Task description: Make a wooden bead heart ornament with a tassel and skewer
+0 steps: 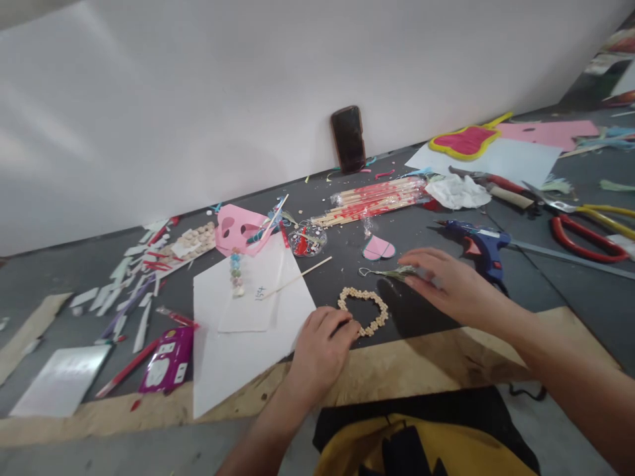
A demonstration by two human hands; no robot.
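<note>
Beaded loop [381, 308] is lying on the dark table [344, 266], the left hand [325, 337] touching its edge, ideally lightly, while half-curled right hand [444, 281] fingers are meeting the tassel [395, 273], either grasp being impossible to tell.

We see a plain white wall [258, 112] rising straight behind the far side of the surface [342, 243], filling most of the upper view. Soft, pale patches of light lie on its left part, and the rest falls into even grey shade. The surface is dark and matte, with a thin seam [578, 314] running slantwise at our right. A brown strip [421, 370], stained in places, borders its near edge. Below that we look down on a grey floor [233, 436], lightly specked. At the far upper right, the wall ends and we glimpse a blurred, cluttered area beyond.
</note>
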